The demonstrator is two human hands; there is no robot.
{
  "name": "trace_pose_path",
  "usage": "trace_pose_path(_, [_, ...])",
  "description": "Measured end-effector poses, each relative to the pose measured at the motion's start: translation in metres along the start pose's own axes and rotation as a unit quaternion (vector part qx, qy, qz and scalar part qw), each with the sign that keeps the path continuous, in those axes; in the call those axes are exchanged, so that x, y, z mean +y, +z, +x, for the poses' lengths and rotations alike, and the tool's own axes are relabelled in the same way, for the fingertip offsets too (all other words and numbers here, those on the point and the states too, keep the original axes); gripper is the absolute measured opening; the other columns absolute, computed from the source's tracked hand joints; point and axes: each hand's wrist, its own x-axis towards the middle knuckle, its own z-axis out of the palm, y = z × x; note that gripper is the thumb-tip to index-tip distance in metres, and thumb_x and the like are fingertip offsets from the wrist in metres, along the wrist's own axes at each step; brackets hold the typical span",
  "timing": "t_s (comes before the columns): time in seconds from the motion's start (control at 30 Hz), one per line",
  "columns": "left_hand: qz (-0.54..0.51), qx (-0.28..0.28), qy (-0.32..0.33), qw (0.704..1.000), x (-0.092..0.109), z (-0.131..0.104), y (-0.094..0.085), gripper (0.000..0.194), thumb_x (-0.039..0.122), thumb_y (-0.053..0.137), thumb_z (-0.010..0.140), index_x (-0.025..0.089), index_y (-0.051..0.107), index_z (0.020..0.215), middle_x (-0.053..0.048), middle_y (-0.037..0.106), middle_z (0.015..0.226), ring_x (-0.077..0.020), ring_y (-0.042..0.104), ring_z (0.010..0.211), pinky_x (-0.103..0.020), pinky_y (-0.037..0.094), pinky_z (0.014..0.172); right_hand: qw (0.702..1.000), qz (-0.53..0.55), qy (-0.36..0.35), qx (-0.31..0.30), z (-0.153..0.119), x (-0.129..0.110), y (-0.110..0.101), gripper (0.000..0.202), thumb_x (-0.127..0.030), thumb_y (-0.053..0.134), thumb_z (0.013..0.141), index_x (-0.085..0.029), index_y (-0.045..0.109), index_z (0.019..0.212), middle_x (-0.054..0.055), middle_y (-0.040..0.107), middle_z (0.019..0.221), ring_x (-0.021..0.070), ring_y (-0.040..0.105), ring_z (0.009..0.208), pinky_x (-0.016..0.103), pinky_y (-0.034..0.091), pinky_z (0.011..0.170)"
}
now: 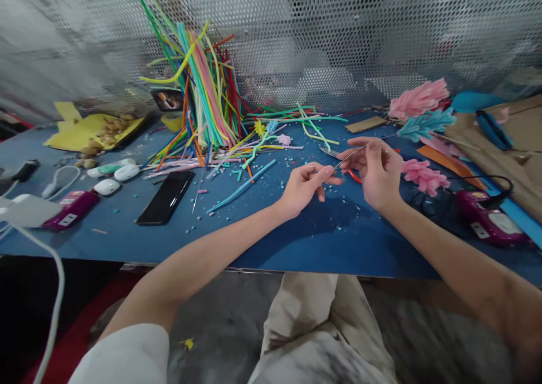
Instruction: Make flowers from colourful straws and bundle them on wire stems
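My left hand (305, 187) pinches one end of a thin wire (353, 151) between thumb and fingertips. The wire slants up to my right hand (375, 172), whose thumb and fingers are closed on it. Both hands are just above the blue table, close together. Below my right hand lie what look like scissors (328, 152) with a red handle, partly hidden by the fingers. Right of that hand are pink fuzzy flower-like bunches (424, 176) and a blue one (427, 125).
A tall bundle of coloured pipe cleaners (207, 90) stands at the back, with loose ones around it. A black phone (166, 197) lies left of centre. Purple power strips (71, 209) sit at both sides. Small blue clippings dot the table (254, 237). A perforated metal panel (339, 34) rises behind.
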Motion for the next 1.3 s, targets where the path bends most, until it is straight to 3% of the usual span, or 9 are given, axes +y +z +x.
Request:
trace_pose_path(0.17, [-0.011,0.007,0.0,1.0,0.001,-0.001,0.001,0.042,0.056,0.069,0.086,0.015,0.062,0.086,-0.01,0.079,0.094,-0.0051,0.056,0.043,-0.021,0.048,0.045,0.999,0.017,0.004,0.036,0.005,0.0,-0.003,0.024,-0.046,0.061,0.097,-0.027,0.073,0.102,0.005,0.077,0.091,0.0191,0.07,0.068,0.036,0.058,0.064])
trace_pose_path(0.43, [-0.032,0.009,-0.012,0.999,-0.001,0.002,-0.002,0.039,0.054,0.07,0.086,0.015,0.064,0.087,-0.009,0.079,0.096,-0.0042,0.055,0.045,-0.02,0.048,0.047,0.995,0.097,0.04,0.001,0.005,0.004,-0.005,0.022,-0.043,0.061,0.096,-0.029,0.076,0.105,0.004,0.077,0.097,0.0164,0.067,0.074,0.034,0.056,0.071])
trace_pose_path(0.63, [-0.002,0.02,0.009,1.0,0.001,-0.001,0.0,0.043,0.059,0.068,0.086,0.016,0.062,0.087,-0.009,0.079,0.097,-0.0053,0.056,0.043,-0.021,0.047,0.045,0.991,0.121,0.055,-0.01,0.004,0.002,-0.005,0.041,-0.053,0.049,0.097,-0.025,0.076,0.109,0.008,0.077,0.102,0.0194,0.068,0.082,0.038,0.057,0.078])
trace_pose_path(0.8, [0.017,0.015,0.024,0.999,0.001,0.0,-0.001,0.043,0.058,0.07,0.085,0.016,0.064,0.086,-0.009,0.079,0.094,-0.006,0.057,0.046,-0.022,0.05,0.048,0.994,0.097,0.034,0.019,0.006,0.003,-0.005,0.029,-0.044,0.06,0.094,-0.024,0.076,0.107,0.007,0.077,0.098,0.0179,0.069,0.079,0.034,0.058,0.072])
trace_pose_path(0.93, [0.019,0.009,0.025,0.999,-0.001,0.004,-0.007,0.039,0.054,0.071,0.085,0.015,0.069,0.09,-0.007,0.079,0.091,-0.0063,0.058,0.052,-0.022,0.051,0.055,0.993,0.091,0.071,0.022,0.008,0.005,-0.006,0.029,-0.047,0.061,0.095,-0.026,0.075,0.11,0.006,0.078,0.104,0.0169,0.071,0.083,0.033,0.06,0.078])
trace_pose_path(1.13, [0.093,0.002,0.041,0.995,0.004,0.003,-0.011,0.038,0.053,0.07,0.086,0.015,0.074,0.093,-0.007,0.079,0.09,-0.0083,0.06,0.055,-0.023,0.053,0.057,0.982,0.115,0.137,0.055,0.012,0.011,-0.011,0.02,-0.044,0.068,0.091,-0.027,0.077,0.096,0.003,0.079,0.093,0.0183,0.074,0.087,0.033,0.063,0.089])
trace_pose_path(1.3, [0.133,-0.031,0.05,0.989,0.007,0.002,-0.015,0.039,0.053,0.065,0.09,0.015,0.072,0.096,-0.009,0.079,0.091,-0.0093,0.062,0.054,-0.023,0.054,0.058,0.981,0.133,0.137,0.045,0.013,0.013,-0.014,0.016,-0.036,0.062,0.093,-0.025,0.071,0.086,0.005,0.08,0.092,0.0209,0.076,0.091,0.037,0.063,0.089])
